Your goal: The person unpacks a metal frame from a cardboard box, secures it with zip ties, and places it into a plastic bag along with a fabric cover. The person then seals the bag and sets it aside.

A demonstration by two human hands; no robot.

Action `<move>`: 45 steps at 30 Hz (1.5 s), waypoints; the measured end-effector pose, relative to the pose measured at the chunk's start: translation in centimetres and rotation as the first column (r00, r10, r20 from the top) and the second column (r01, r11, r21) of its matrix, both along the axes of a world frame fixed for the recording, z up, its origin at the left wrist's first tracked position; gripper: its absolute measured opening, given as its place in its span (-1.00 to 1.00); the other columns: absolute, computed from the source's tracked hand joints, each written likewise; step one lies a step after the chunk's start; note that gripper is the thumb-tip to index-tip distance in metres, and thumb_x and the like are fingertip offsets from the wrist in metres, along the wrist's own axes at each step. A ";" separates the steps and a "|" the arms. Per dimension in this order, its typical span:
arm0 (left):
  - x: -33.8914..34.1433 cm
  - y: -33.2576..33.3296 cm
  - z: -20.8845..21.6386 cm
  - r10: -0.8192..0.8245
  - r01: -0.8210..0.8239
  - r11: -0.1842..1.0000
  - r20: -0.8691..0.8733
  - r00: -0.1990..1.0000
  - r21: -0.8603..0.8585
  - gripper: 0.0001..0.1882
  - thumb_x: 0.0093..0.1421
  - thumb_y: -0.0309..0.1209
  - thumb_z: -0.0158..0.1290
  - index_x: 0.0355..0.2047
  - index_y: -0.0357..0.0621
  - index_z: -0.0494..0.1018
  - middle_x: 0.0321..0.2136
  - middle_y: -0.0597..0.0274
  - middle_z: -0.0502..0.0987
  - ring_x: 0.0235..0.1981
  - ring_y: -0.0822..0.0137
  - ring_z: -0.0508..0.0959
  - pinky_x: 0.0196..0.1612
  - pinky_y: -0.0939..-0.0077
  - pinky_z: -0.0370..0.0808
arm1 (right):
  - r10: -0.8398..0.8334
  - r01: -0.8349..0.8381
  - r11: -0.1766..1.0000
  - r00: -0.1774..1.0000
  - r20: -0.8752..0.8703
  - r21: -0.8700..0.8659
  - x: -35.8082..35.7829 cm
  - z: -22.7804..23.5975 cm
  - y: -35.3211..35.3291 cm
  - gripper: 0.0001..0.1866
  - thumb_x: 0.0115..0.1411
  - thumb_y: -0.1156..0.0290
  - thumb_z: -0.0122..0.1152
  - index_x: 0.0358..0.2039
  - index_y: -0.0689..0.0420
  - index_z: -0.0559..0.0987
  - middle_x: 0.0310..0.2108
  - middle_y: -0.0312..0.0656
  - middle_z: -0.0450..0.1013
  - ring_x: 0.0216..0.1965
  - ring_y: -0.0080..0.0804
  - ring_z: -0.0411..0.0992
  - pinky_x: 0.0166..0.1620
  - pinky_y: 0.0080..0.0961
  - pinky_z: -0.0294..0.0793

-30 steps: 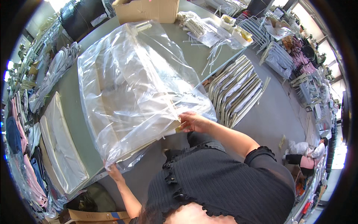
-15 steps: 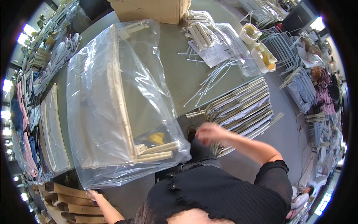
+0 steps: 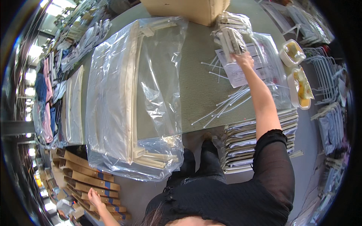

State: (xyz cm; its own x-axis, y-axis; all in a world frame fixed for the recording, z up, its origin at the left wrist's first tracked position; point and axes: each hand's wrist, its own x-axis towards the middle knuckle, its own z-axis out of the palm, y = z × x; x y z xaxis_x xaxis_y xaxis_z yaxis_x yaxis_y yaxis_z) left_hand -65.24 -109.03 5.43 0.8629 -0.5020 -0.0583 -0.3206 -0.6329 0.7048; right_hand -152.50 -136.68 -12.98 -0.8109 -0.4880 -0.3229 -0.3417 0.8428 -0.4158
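My right hand [image 3: 244, 59] reaches across the grey table [image 3: 200, 86] and touches a clear packet of pale wooden pieces [image 3: 230, 39]. My left hand [image 3: 94, 196] hangs low beside the table with its fingers apart, holding nothing, just above a stack of flat brown cartons [image 3: 88, 180]. A large clear plastic bag [image 3: 132, 98] with pale wooden frame parts inside lies on the table's left part, its near end overhanging the edge. Several white cable ties [image 3: 226, 101] are scattered on the table under my right forearm.
A cardboard box [image 3: 188, 9] stands at the far edge. Two plastic tubs [image 3: 298, 71] with yellow contents sit to the right, next to sheets in a clear sleeve [image 3: 260, 64]. Stacked bagged frames [image 3: 256, 139] lie below the table edge. Another bagged frame [image 3: 75, 105] lies left.
My right hand let go of the big bag's near edge and stretched far across the table to the packet. My left hand dropped from the bag's corner toward the cartons.
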 end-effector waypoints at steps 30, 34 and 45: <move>-33.9 -7.9 -0.5 -0.941 0.772 -0.338 -0.211 -0.265 0.538 -0.16 -0.24 -0.22 0.35 0.09 -0.03 0.25 0.15 0.05 0.12 0.22 0.04 0.08 0.24 0.10 0.03 | -0.487 0.816 0.248 0.571 0.661 -0.522 -21.2 -3.5 36.4 -0.56 0.15 0.20 0.16 -0.17 0.37 0.43 -0.32 -0.09 0.44 -0.45 -0.29 0.49 -0.42 -0.40 0.58; -28.7 -6.6 -5.3 -0.840 0.673 -0.278 0.167 -0.517 0.685 -0.32 -0.17 -0.35 0.29 0.02 -0.03 0.31 0.02 0.06 0.29 0.11 0.06 0.24 0.15 0.10 0.15 | -0.409 0.631 0.268 0.759 0.507 -0.728 -11.3 1.6 33.6 -0.77 0.16 0.37 0.10 -0.30 0.29 0.48 -0.45 -0.21 0.43 -0.52 -0.48 0.43 -0.38 -0.56 0.56; -33.8 -19.9 2.5 -0.918 0.924 -0.376 0.109 -0.382 0.075 -0.83 0.12 -0.41 0.06 -0.48 -0.31 0.43 -0.61 0.04 0.43 -0.57 0.17 0.44 -0.47 0.37 0.36 | 0.646 -0.417 0.738 0.209 0.735 -0.530 30.3 16.7 25.9 -0.77 0.15 0.38 0.08 -0.34 0.30 0.56 -0.45 -0.21 0.48 -0.52 -0.50 0.48 -0.42 -0.53 0.56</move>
State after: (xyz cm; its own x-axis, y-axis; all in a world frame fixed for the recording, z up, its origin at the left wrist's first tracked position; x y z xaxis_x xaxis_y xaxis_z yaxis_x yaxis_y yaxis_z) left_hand -99.04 -128.94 7.88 -0.7920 -0.6106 -0.0013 -0.4815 0.6233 0.6162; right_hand -122.23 -110.74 3.68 0.3200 -0.8206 -0.4735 -0.0548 0.4829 -0.8740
